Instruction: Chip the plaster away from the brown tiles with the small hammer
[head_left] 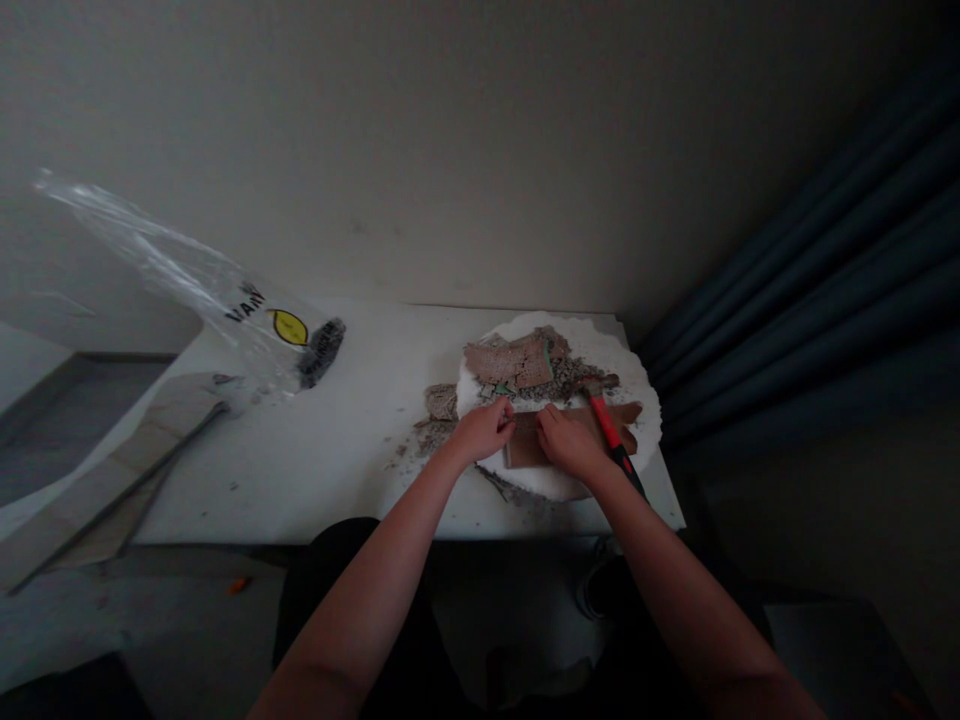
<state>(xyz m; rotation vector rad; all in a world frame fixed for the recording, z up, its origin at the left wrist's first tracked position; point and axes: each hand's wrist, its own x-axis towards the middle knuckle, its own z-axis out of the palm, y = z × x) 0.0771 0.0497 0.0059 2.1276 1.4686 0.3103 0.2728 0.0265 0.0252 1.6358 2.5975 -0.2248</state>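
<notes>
My left hand (486, 430) is closed with curled fingers near the left end of a flat brown piece (527, 453). What its fingertips grip is too small and dark to make out. Just to the right, my right hand (568, 442) rests over the same brown piece, fingers also curled in and their tips hidden. A hammer (606, 422) with a red and black handle lies across the piece's right part, partly behind my right forearm. Behind my hands lies a cracked brown slab (514, 362) among grey crumbled rubble (574, 375). All this sits on a white scalloped mat (636, 380).
The white table (300, 470) carries scattered crumbs and a grey-brown lump (441, 402) left of the mat. A clear plastic bag (247, 310) with a yellow print and dark contents stands at the back left. Long panels (142, 460) overhang the left edge. A dark curtain (825, 260) hangs right.
</notes>
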